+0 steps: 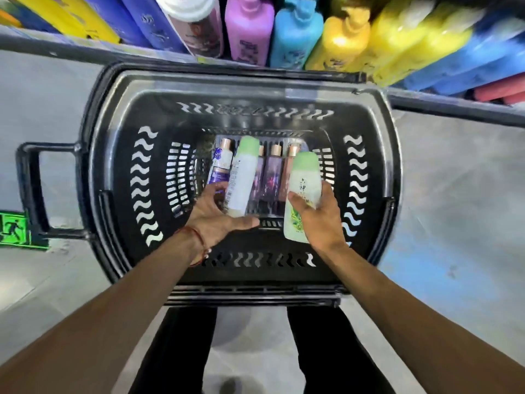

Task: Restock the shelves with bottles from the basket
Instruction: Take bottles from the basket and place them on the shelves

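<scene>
My right hand (pixel 321 220) holds the front-facing bottle (pixel 304 186), white and pale green with a green cap. On it I can read the dark Chinese character 神; the smaller print below and the leafy green picture near its base are too blurred to read. My fingers wrap behind it and my thumb presses across its front.

My left hand (pixel 218 214) grips the back-facing bottle (pixel 241 177), also white with a green cap. It shows a block of fine print that I cannot make out. My fingers curl round its left side and my thumb stretches out under its base. A red thread bracelet (pixel 199 240) sits on that wrist.

Both bottles are over the inside of the black basket (pixel 255 81), which stands on the floor just below the shelf (pixel 454 106). On the basket bottom lie 4 rose-gold-capped bottles (pixel 271 174), side by side, the leftmost with a purple label whose text is unreadable.

On the shelf stand pump bottles (pixel 295 35) in purple, blue and yellow, their labels blurred. A green running-figure exit sign (pixel 14 228) is stuck to the floor at left.
</scene>
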